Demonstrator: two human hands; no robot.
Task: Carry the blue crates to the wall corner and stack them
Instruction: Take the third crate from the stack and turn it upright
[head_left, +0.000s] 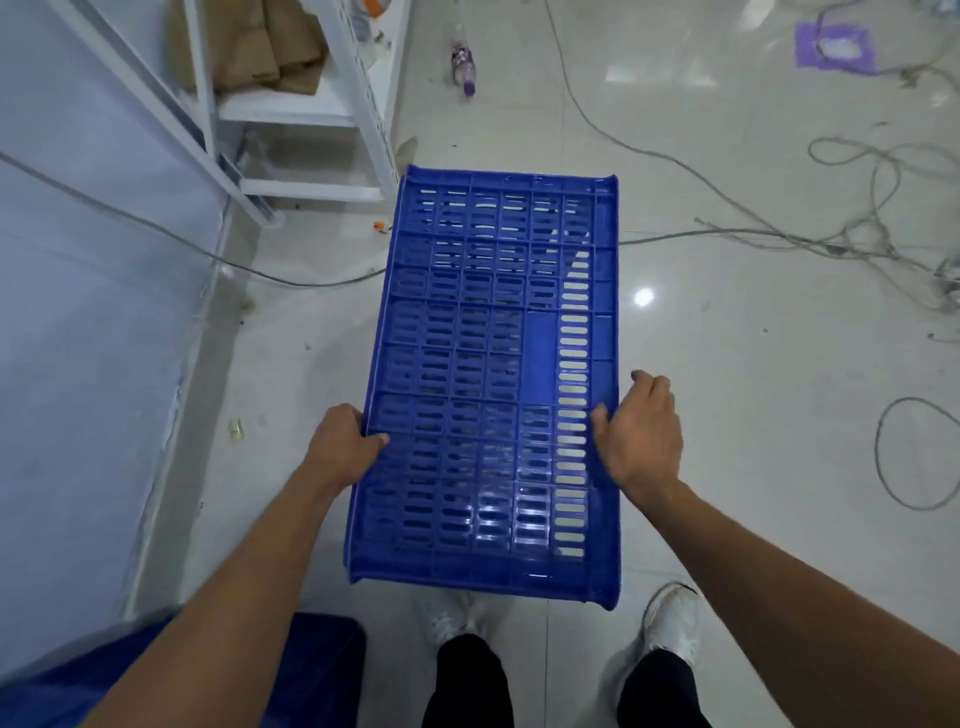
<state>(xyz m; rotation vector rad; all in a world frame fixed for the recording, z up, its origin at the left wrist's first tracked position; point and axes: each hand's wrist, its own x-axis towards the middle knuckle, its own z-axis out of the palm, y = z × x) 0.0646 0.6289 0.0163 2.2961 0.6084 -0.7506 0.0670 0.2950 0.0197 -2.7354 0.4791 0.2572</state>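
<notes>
Looking down from head height, both hands carry a blue slotted plastic crate held above a glossy pale tiled floor, just in front of the person's white shoes. The left hand is clamped on the crate's left long edge, thumb over the top. The right hand presses on the right long edge, fingers curled over the rim. Both grips sit toward the near end, so the far end hangs out unsupported.

To carry it well, keeping the crate level and the squeeze even on both sides would likely stop the far end dipping. Loose grey cables trail across the floor to the right and far side, so steps should be placed with care. A white metal shelf frame stands far left beside a pale wall.

The crate is long and rectangular, a rigid grid of ribs and oblong slots, with the floor showing through. It appears empty. Another blue shape lies at the near left, too unclear to identify.
</notes>
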